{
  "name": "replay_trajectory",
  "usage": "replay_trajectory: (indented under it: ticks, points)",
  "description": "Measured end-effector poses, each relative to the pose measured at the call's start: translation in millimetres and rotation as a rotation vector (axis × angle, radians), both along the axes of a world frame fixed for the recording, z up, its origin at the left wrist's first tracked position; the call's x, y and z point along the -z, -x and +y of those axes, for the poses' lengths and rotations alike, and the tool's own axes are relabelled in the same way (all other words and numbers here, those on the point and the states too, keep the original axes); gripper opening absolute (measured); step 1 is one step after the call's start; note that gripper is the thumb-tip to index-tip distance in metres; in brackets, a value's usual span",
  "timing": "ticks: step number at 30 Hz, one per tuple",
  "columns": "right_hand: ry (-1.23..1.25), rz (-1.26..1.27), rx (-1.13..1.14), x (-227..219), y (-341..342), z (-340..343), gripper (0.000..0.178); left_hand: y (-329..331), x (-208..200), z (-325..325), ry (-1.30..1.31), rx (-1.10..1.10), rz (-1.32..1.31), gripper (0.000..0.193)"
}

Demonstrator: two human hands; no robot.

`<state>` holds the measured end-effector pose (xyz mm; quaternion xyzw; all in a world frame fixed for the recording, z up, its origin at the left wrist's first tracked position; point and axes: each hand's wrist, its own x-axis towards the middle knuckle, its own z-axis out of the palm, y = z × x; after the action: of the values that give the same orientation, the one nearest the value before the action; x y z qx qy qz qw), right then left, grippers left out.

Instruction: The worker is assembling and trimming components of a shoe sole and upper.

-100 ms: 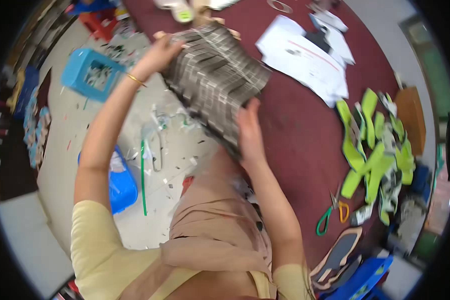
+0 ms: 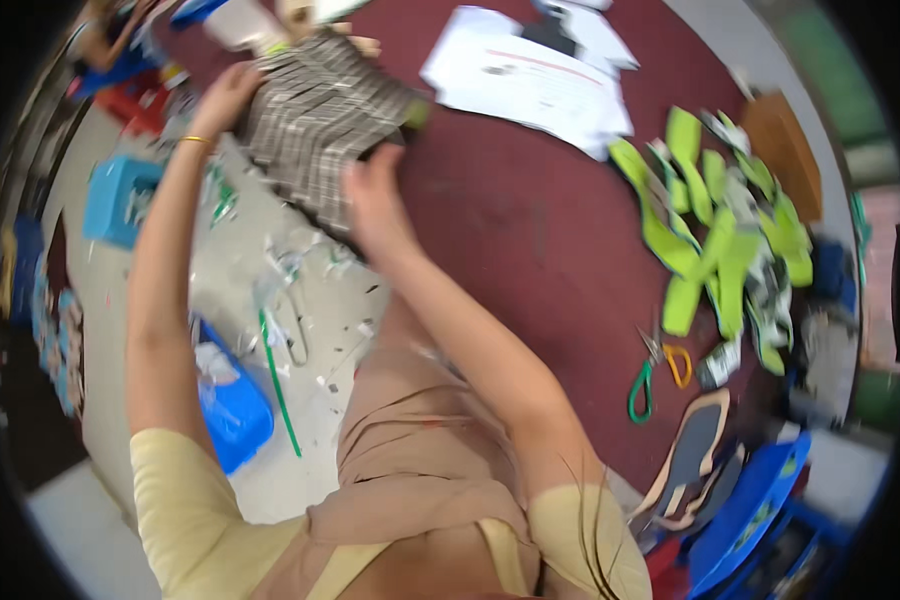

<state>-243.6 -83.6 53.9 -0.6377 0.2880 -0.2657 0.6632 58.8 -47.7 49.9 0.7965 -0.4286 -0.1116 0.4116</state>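
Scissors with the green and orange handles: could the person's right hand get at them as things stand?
Probably yes, once it lets go: the right hand holds the striped bundle, but the scissors lie uncovered on the maroon tabletop, with bare surface between.

Left hand [image 2: 228, 97] grips striped cloth [image 2: 315, 125] at its left edge; right hand [image 2: 378, 208] against its near side; blurred. Desk [image 2: 520, 270]: papers [image 2: 540, 90] beyond, green strips [image 2: 716, 250] rightward, scissors [image 2: 656, 349] near strips.
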Motion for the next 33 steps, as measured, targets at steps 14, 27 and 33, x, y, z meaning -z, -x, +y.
replay_trajectory:
  ticks: [14, 27, 33]
  points:
    - [0.427, 0.421, 0.375, -60, 339, 11, 0.019, 295, -73, 41, 0.207, 0.603, -0.356, 0.025]
    - [0.690, 1.254, 1.289, -35, 727, 66, 0.014, 527, -10, 42, 0.260, 1.094, -0.065, 0.016]
    - [0.791, 1.526, 1.316, -28, 838, 52, 0.020, 560, -7, 46, 0.257, 1.010, -0.331, 0.017]
